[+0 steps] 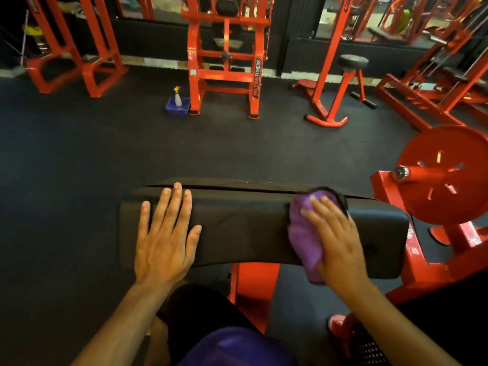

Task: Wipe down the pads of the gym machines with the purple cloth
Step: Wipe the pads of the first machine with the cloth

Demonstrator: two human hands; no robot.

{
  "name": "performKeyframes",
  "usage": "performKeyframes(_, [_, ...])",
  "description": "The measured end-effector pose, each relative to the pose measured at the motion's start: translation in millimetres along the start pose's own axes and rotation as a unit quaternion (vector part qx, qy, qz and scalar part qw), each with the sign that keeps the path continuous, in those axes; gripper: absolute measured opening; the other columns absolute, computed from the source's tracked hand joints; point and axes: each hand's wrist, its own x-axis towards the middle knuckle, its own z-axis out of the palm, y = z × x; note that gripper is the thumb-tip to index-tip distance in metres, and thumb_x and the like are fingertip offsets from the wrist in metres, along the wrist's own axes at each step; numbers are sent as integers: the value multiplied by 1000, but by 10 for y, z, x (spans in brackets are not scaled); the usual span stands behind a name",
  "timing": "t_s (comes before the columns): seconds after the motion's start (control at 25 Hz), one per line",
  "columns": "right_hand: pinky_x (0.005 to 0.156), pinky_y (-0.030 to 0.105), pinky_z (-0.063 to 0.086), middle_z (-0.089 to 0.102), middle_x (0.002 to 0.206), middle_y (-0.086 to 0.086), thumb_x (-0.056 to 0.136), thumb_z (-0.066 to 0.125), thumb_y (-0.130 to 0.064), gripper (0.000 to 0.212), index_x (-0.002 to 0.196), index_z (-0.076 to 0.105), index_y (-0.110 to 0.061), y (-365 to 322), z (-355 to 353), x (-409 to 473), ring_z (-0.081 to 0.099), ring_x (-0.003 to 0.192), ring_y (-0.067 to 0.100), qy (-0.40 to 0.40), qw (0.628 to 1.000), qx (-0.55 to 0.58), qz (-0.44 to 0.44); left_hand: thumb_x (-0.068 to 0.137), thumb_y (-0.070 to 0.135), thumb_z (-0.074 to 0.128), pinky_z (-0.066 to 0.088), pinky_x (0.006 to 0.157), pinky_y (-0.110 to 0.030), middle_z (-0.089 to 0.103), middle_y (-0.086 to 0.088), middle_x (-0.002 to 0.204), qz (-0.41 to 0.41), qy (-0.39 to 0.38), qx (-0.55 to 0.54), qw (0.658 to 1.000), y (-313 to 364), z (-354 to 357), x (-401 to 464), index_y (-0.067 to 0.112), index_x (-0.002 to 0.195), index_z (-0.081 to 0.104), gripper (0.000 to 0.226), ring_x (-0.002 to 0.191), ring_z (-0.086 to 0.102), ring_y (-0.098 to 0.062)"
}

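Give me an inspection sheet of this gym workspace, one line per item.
Surface: black pad of the near machine, long and level, on a red frame.
Job's things: purple cloth bunched on the pad's right part.
Clutter: spray bottle standing in a blue tub on the floor.
Hands: left hand flat on the pad's left end, fingers straight; right hand pressing the cloth with spread fingers.
Cables: thin machine cables at far right.
Surroundings: dark rubber floor, red weight plate, red machines, round stool.
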Motion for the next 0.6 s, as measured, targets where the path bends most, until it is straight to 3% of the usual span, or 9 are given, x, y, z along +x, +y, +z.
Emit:
performKeyframes(0.08, [120,44,23,47,151,6,67,85,-19,83,142,50,-18,-261,123,321,38,144,24,23,997,25,72,106,44,28,12,127,-57,16,-9,172,4,-2,-3,1000,0,3,5,11,164,20,67,159,14,-26])
performKeyframes(0.28, [121,50,28,34,162,1,76,78,-38,81,148,46,-19,-286,136,291,28,152,22,-69,986,51,-144,108,45,24,13,128,-56,15,-9,172,-2,-5,-20,1000,-16,-9,-41,11,164,18,65,160,13,-25])
performKeyframes(0.44, [118,54,31,28,165,-2,84,67,-49,79,152,37,-25,-182,-68,358,28,152,25,-84,980,53,-173,109,45,21,11,128,-52,11,-8,173,-36,-14,-20,999,-85,11,-204,12,164,16,64,160,10,-25])
performKeyframes(0.6, [119,55,24,32,163,5,72,84,-43,96,153,36,-24,-471,168,488,26,152,30,-134,952,-28,-274,108,43,28,2,129,-48,2,-6,174,-52,-22,-20,998,-293,-13,-232,14,165,11,67,161,4,-24])
